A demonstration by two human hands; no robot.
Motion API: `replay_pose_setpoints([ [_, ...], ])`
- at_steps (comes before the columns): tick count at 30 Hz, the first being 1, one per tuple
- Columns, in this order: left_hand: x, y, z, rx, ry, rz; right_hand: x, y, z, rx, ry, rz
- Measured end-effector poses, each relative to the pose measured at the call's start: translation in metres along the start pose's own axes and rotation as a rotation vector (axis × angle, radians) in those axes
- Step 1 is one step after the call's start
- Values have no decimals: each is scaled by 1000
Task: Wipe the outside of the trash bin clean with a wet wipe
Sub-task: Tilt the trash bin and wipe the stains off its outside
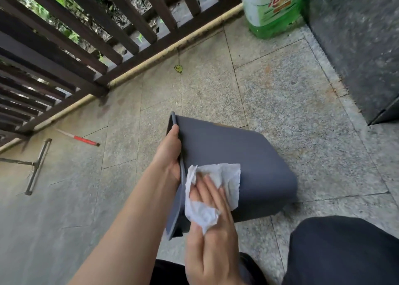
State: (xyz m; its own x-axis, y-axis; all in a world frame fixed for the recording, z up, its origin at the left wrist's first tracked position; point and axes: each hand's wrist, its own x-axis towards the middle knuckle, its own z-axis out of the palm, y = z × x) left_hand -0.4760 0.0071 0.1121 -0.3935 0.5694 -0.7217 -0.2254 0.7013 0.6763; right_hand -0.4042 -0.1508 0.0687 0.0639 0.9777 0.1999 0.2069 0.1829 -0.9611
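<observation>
A dark grey trash bin (235, 155) lies on its side on the stone floor, its open rim toward the left. My left hand (169, 153) grips that rim, thumb on the outside and fingers hidden inside. A crumpled white wet wipe (224, 176) lies on the bin's upper outer wall near the rim. My right hand (212, 237) presses the wipe against the bin with straight fingers, and part of the wipe folds over my knuckles.
A wooden railing (86, 47) runs along the floor's far left edge. A large green detergent bottle (272, 6) stands at the back right beside a dark stone wall (356, 47). A red-handled tool (84, 140) and a squeegee (36, 166) lie at left. My dark trouser legs (343, 252) are below.
</observation>
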Motion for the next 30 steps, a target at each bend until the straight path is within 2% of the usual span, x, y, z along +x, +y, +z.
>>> replay_pose_setpoints([
  [2,0,1,-1,-12,14,-4,1,11,-3,17,23,5],
  [6,1,-6,-7,-15,-7,-22,19,36,-17,-42,118,347],
  [8,-3,-9,-7,-5,-26,-18,19,38,-19,-94,146,402],
  [10,-4,-9,-8,-1,-24,-22,13,23,-9,-76,108,318],
  [14,1,-3,-10,-129,1,-24,-3,-2,20,-61,-88,13],
  [17,6,1,-16,-106,22,-40,1,25,9,-141,-76,-29],
  [21,13,4,-29,-41,42,-86,21,64,-10,-131,177,309],
  [26,19,3,-49,-25,35,-94,34,89,-22,-163,301,553],
  [30,20,2,-64,-64,37,-113,51,94,-36,-98,276,659],
])
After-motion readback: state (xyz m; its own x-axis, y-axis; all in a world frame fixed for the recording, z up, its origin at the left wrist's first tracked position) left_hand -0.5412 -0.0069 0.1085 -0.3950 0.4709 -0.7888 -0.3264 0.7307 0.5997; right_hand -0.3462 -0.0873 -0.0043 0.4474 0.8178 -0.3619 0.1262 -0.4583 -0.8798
